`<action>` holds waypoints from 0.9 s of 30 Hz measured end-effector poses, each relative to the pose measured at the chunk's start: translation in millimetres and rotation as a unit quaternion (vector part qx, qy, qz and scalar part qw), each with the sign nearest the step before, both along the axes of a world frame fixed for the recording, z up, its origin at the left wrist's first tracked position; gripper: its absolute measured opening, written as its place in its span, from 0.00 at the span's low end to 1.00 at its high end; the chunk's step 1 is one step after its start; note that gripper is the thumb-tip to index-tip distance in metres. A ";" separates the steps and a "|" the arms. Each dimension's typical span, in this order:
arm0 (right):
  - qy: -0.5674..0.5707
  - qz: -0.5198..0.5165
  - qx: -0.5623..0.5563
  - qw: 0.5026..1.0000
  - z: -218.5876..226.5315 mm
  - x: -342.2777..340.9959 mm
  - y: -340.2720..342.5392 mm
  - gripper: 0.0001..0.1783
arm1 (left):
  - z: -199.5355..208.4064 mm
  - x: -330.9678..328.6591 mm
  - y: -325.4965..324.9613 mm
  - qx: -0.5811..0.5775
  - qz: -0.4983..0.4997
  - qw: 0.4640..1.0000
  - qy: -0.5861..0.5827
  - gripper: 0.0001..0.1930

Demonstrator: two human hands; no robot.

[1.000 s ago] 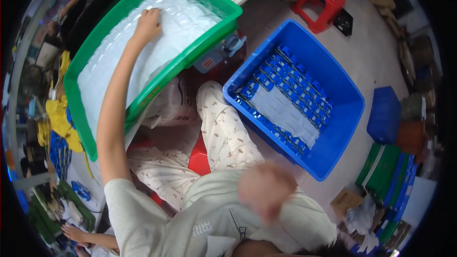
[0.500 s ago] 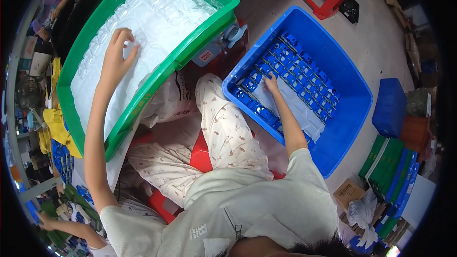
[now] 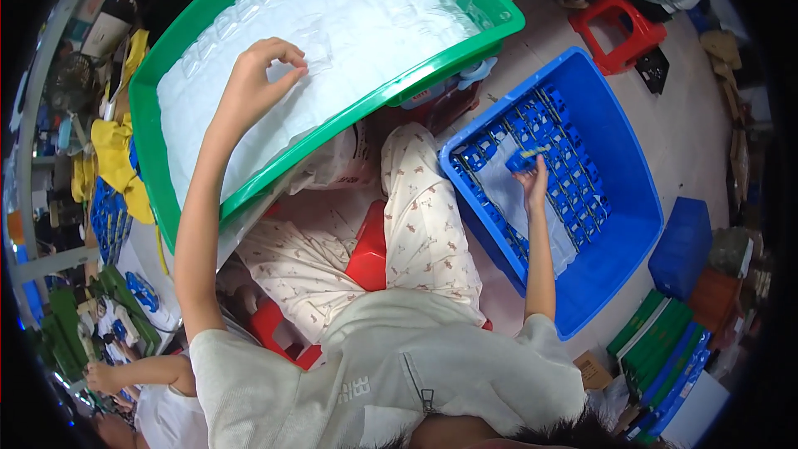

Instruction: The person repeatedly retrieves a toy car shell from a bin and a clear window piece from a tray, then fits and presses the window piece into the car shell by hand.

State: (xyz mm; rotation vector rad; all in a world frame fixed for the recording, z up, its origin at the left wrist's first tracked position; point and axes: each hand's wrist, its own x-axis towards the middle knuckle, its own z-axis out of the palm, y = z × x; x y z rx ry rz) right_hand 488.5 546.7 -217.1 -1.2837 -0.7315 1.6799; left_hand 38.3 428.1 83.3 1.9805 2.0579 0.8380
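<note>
Blue crate (image 3: 619,224) wall stands well beyond right hand (image 3: 534,181).

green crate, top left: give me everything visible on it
The green crate is a large rectangular bin of what looks like moulded plastic, with a thick rolled rim. It sits tilted, its near long edge over the person's lap. It is filled almost to the rim with clear, glossy blister-like plastic pieces lying in rows. The left hand reaches over the near rim and pinches one clear piece between thumb and fingers. A pale bag is tucked under its near edge.
</note>
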 end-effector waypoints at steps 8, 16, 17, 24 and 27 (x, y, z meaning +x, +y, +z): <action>0.104 -0.052 0.090 0.989 82.3 -23.6 -67.0 0.17 | -17.2 -16.2 -0.5 0.146 -0.024 0.983 0.107 0.07; 0.242 0.111 0.099 0.959 150.6 -105.0 -132.0 0.19 | -18.6 -7.5 3.9 0.203 -0.048 0.973 0.099 0.07; 0.268 0.145 0.104 0.947 146.6 -106.9 -136.7 0.20 | -26.5 -9.7 4.4 0.209 -0.065 0.968 0.120 0.10; 0.256 0.261 0.078 0.928 186.3 -118.5 -176.6 0.34 | 7.9 -7.6 -14.1 0.276 0.018 0.946 0.171 0.04; 0.237 0.239 0.078 0.938 200.6 -112.5 -185.1 0.38 | 39.4 27.3 -64.8 0.395 0.086 0.904 0.137 0.09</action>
